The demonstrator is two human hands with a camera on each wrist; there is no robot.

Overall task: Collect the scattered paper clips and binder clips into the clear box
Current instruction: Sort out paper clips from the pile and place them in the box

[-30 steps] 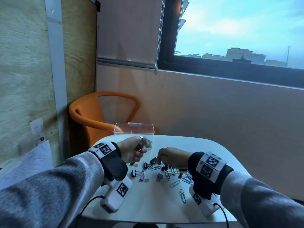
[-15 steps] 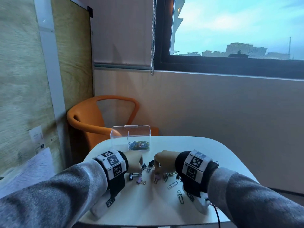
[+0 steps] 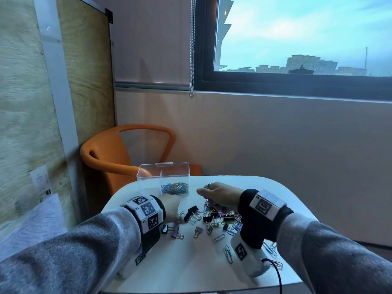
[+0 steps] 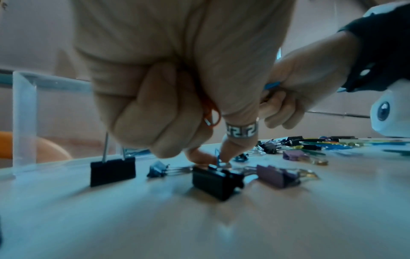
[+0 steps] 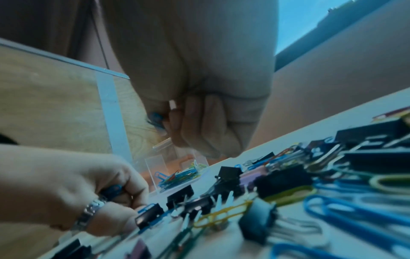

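Observation:
The clear box [image 3: 163, 177] stands at the far left of the white table [image 3: 265, 187], with coloured paper clips [image 3: 175, 187] in its right compartment. Loose paper clips and binder clips [image 3: 218, 220] lie scattered in front of it. My left hand [image 3: 178, 219] is down on the table. It keeps an orange paper clip [image 4: 210, 112] in its curled fingers while thumb and forefinger pinch a blue clip beside a black binder clip [image 4: 216, 177]. My right hand [image 3: 201, 191] hovers above the pile near the box, fist closed around blue paper clips [image 5: 155, 117].
An orange chair [image 3: 106, 158] stands behind the table's far left corner. A wooden panel and papers line the left wall. More paper clips [image 3: 228, 253] lie near my right wrist, toward the table's front right edge.
My left hand has dropped from beside the box down to the clips on the table. My right hand has lifted off the pile and moved toward the box.

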